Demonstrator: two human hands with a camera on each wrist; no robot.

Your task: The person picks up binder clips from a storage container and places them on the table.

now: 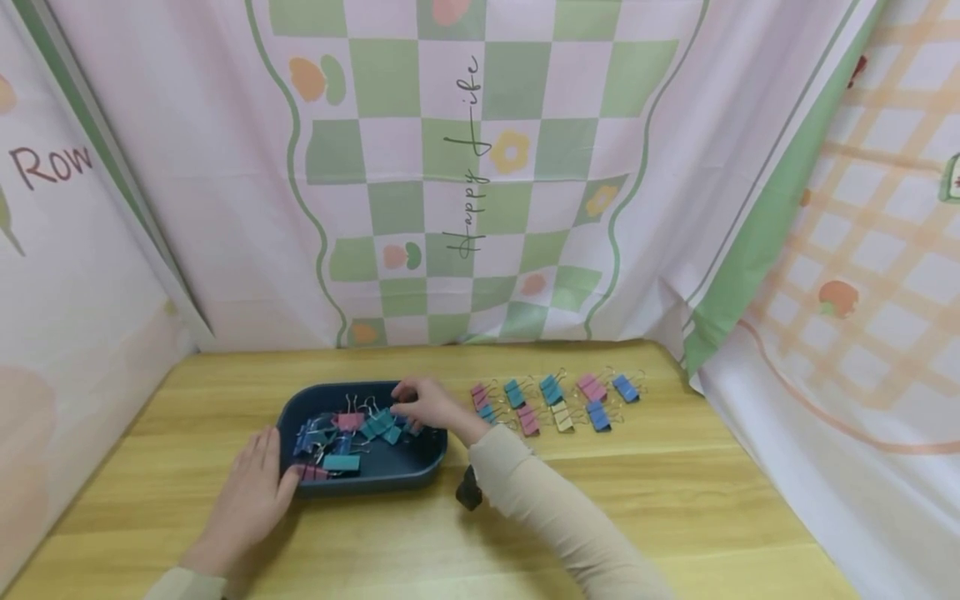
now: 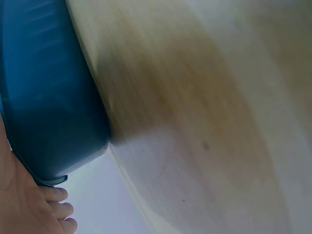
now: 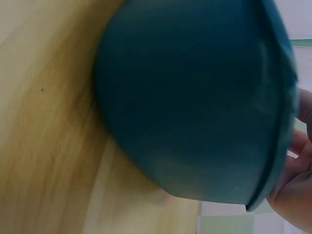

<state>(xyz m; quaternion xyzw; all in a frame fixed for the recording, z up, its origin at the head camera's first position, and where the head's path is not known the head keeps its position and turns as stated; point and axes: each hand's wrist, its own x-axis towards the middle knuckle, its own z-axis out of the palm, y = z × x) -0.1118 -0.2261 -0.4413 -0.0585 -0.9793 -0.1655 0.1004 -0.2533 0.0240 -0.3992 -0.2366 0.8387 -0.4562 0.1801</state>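
Left hand (image 1: 251,479) rests straight-fingered against a dark blue tray (image 1: 382,483). Right hand (image 1: 433,408) reaches in, bent; whether it pinches one of the jumbled binder clips (image 1: 342,463), I cannot tell. Best to brace the tray and free a single clip without dragging its neighbours. Inside: pink, teal, blue. Rightward, outside: two clip rows (image 1: 552,388).

The left hand (image 1: 243,492) lies toward the left edge of the counter (image 1: 600,508), fingers straight and thumb spread apart, while the right hand (image 1: 435,407), nearer the far edge, has bent fingers, tips partly hidden, its sleeved forearm (image 1: 555,525) slanting rightward.
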